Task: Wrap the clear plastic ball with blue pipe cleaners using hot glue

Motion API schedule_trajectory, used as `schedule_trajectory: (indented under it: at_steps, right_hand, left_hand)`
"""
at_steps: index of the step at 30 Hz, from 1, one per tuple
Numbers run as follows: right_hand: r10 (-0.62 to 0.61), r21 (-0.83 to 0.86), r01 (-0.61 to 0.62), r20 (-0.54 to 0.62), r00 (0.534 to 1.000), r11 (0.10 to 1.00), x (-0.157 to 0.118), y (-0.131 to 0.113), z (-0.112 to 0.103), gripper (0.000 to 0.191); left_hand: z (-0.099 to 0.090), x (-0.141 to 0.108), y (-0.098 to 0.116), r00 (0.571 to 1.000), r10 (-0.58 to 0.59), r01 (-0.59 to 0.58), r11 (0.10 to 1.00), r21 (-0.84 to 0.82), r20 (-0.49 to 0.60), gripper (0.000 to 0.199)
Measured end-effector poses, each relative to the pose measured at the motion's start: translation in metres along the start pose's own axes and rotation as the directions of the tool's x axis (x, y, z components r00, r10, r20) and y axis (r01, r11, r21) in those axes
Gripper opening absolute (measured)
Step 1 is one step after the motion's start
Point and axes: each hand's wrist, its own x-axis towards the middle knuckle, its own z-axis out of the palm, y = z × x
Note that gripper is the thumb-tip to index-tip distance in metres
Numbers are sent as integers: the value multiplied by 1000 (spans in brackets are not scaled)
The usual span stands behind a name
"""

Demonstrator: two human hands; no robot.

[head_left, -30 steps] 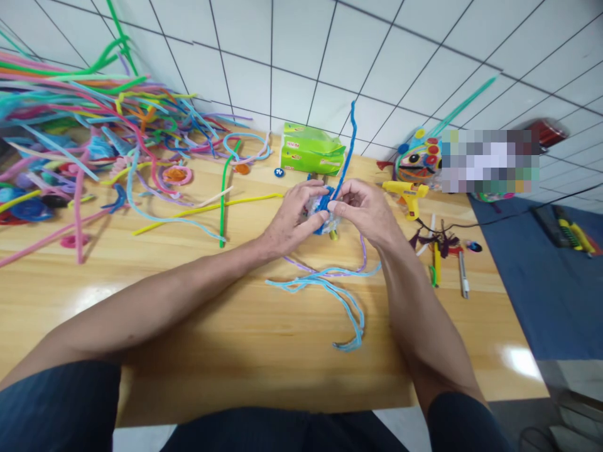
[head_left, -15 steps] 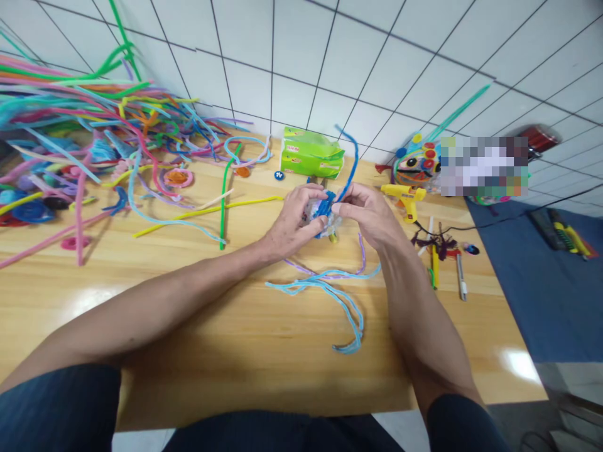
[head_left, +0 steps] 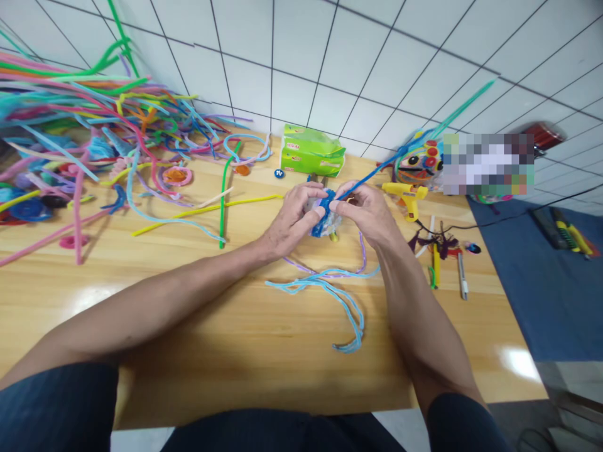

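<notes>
My left hand [head_left: 299, 216] grips a small clear, crumpled-looking piece [head_left: 333, 224] wrapped with blue pipe cleaner, its thumb pressed on the blue windings. My right hand [head_left: 365, 212] pinches the blue pipe cleaner [head_left: 372, 176] close to those windings. From there its free length slants up and to the right, towards a colourful decorated figure. The fingers hide part of the clear piece. Below the hands, light blue pipe cleaners [head_left: 325, 282] and a purple pipe cleaner [head_left: 362, 251] lie on the wooden table [head_left: 235, 339].
A green tissue pack [head_left: 311, 152] stands by the tiled wall. On the right are a yellow glue gun [head_left: 406, 198], a pen [head_left: 463, 276] and a figure with button eyes [head_left: 417, 164]. A heap of coloured pipe cleaners [head_left: 94, 119] covers the back left.
The free end of the blue pipe cleaner has swung from nearly upright down to the right. Both hands stay almost in place around the wrapped piece.
</notes>
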Motion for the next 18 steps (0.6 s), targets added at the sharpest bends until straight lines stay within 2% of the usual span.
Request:
schedule_trajectory:
  at_steps: [6, 9, 15, 18]
  right_hand:
    - [-9, 5, 9, 7, 1000, 1000, 0, 1, 1, 29]
    - [-7, 19, 7, 7, 1000, 1000, 0, 2, 2, 29]
    - [16, 76, -17, 9, 1000, 997, 0, 2, 1, 28]
    - [33, 117, -36, 21, 999, 992, 1, 0, 0, 28]
  left_hand:
    - [-2, 5, -4, 998, 61, -61, 998, -10, 10, 37]
    - [-1, 5, -2, 999, 43, -43, 999, 0, 2, 35]
    - [0, 3, -2, 1000, 18, -18, 998, 52, 2, 53]
    - [1, 2, -5, 1000, 25, -25, 999, 39, 9, 53]
